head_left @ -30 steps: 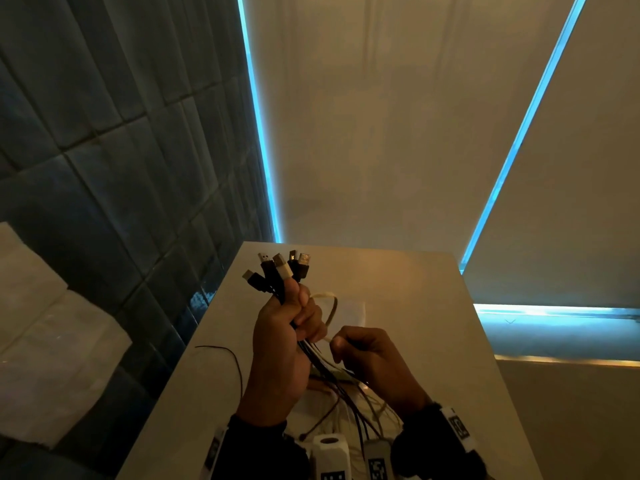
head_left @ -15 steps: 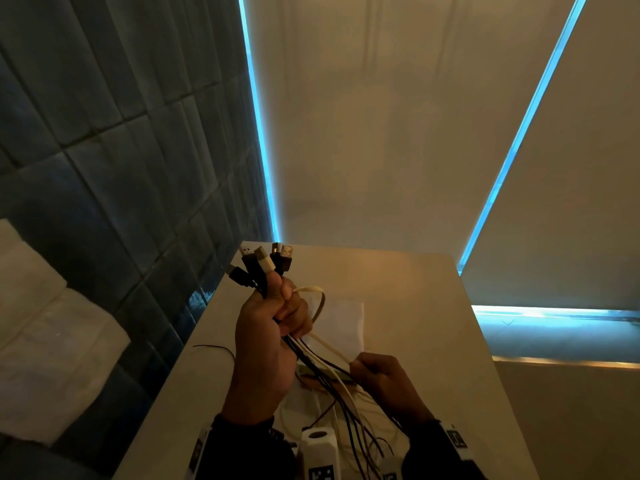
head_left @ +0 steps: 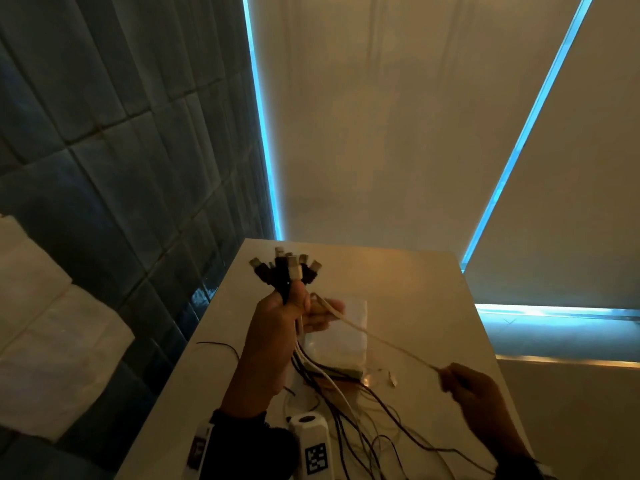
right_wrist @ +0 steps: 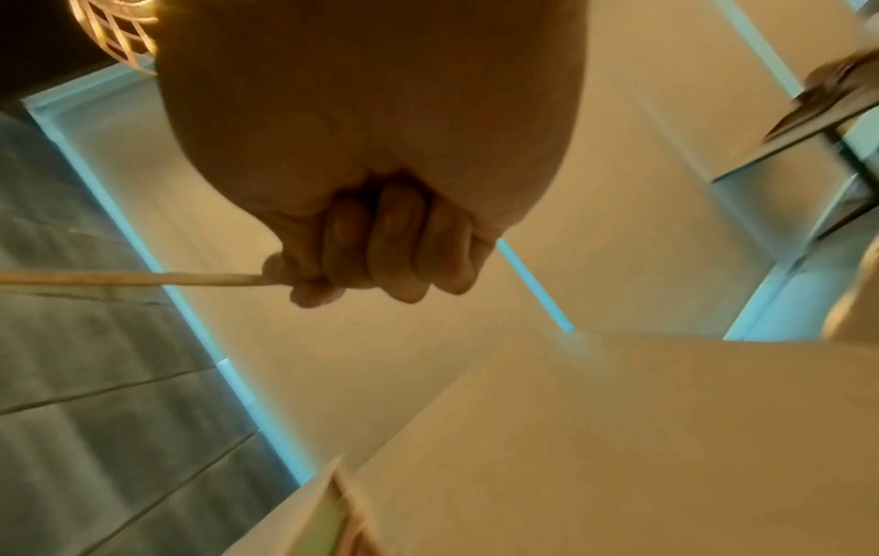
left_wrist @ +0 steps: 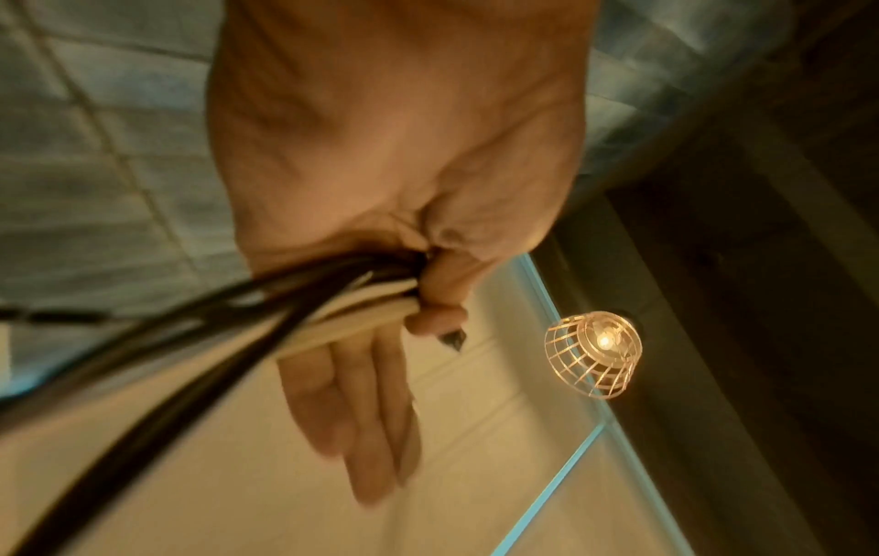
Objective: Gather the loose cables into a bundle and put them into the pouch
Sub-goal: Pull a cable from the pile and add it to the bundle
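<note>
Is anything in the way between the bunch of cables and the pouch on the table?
Nothing solid that I can see. The left hand holds the cables above the pouch. Only the beige cable, pulled aside by the right hand, crosses over it.

L hand (head_left: 273, 336) raised, thumb pinching, fingers straight; R hand (head_left: 471, 388) fisted low right.

- I see the desk (head_left: 398, 282) as a smooth, pale surface with a soft satin sheen under warm light.
- The cables (head_left: 313, 367) look like smooth plastic-sheathed cords, some black, some cream; their plug ends (head_left: 287, 268) show dull metal tips in black and white plastic shells.
- The pouch (head_left: 341, 332) looks like thin, translucent, glossy plastic film.
- The wall tiles (head_left: 114, 174) are dark, slightly glossy and mottled.
- The lamp shade (left_wrist: 592, 353) is shiny wire mesh.
</note>
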`<state>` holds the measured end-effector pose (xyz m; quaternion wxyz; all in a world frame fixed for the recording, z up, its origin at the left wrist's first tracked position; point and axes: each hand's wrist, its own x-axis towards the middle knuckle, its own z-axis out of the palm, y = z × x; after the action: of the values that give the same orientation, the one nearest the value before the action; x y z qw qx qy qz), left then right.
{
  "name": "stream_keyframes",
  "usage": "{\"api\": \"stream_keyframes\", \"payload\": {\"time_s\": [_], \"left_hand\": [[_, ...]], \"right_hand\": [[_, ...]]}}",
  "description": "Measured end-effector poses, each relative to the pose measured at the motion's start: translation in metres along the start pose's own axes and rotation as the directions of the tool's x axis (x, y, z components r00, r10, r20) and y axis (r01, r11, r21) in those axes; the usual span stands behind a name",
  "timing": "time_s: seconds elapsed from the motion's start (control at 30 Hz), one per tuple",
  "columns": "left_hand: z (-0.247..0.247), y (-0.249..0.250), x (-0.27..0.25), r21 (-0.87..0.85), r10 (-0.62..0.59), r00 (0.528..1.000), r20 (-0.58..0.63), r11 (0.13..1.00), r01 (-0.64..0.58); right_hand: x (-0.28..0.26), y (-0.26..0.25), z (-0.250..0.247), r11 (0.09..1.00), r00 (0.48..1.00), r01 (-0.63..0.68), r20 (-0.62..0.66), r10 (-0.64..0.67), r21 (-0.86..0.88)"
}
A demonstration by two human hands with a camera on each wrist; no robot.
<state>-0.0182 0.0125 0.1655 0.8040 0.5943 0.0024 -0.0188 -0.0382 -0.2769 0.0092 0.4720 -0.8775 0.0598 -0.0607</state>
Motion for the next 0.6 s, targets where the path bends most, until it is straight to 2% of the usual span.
{"api": "stream_keyframes", "payload": {"time_s": [0.07,0.1,0.17,0.23,0.3,0.37,0.4,0.47,0.53,0.6], "left_hand": [[-0.003,0.004,0.0,0.095,-0.004,1.0,-0.012,0.995,0.005],[-0.006,0.006,0.001,0.07,-0.006,0.999,-0.037,0.998,0.009],[-0.005,0.007,0.002,-0.104,-0.017,0.999,-0.048,0.995,0.012],[0.001,0.003,0.003,-0.272,-0.01,1.0,-0.007,0.962,0.008],[0.012,-0.003,0.006,-0.366,-0.013,0.999,0.052,0.93,0.031],[0.021,-0.007,0.006,-0.433,-0.008,0.993,0.121,0.899,0.06],[0.025,-0.007,0.006,-0.463,0.005,0.988,0.157,0.883,0.069],[0.032,-0.007,0.006,-0.506,0.02,0.975,0.22,0.857,0.096],[0.042,-0.008,0.003,-0.529,0.022,0.963,0.27,0.839,0.129],[0.054,-0.008,-0.002,-0.537,0.03,0.948,0.316,0.83,0.153]], "right_hand": [[-0.007,0.019,-0.03,0.99,0.983,-0.131,-0.139,0.122,-0.059],[-0.012,0.028,-0.044,0.975,0.968,-0.203,-0.167,0.186,-0.092],[-0.026,0.042,-0.067,0.948,0.956,-0.273,-0.159,0.247,-0.165],[-0.033,0.044,-0.081,0.919,0.946,-0.324,-0.042,0.323,-0.223],[-0.036,0.039,-0.081,0.865,0.889,-0.386,0.122,0.442,-0.321],[-0.04,0.02,-0.082,0.833,0.856,-0.398,0.172,0.488,-0.384],[-0.039,0.01,-0.083,0.866,0.895,-0.347,0.15,0.421,-0.361],[-0.036,-0.021,-0.079,0.96,0.986,-0.153,0.026,0.164,-0.235],[-0.037,-0.079,-0.065,0.996,0.996,0.077,0.044,-0.075,-0.043],[-0.035,-0.132,-0.042,0.969,0.957,0.233,0.16,-0.243,0.08]]}}
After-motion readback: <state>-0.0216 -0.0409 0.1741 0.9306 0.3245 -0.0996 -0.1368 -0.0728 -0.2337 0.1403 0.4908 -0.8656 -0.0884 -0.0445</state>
